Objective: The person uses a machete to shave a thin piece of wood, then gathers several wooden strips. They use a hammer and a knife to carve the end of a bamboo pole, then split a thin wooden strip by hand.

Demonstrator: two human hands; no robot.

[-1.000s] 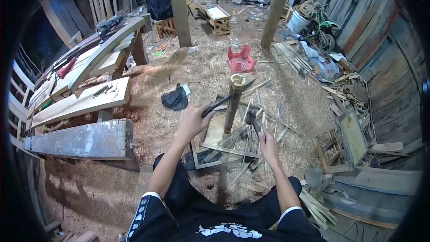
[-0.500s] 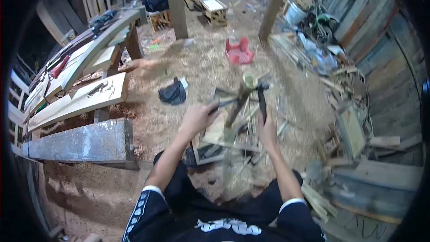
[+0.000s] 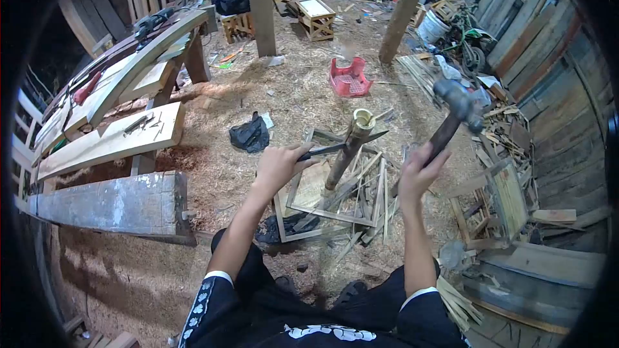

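A dark flat blade across a hollow upright bamboo pole
The left hand grips its handle; the right hand clenches a blurred wooden-handled hammer; the pole's foot is hidden.

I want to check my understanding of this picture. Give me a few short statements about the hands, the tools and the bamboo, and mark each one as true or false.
1. The right hand holds a hammer high, clear of the bamboo pole. True.
2. The left hand holds a saw. False: it holds a knife, with the blade across the pole near its top.
3. The bamboo pole lies flat on the floor. False: it stands nearly upright inside a wooden frame.
4. A red basket sits on the straw floor beyond the pole. True.
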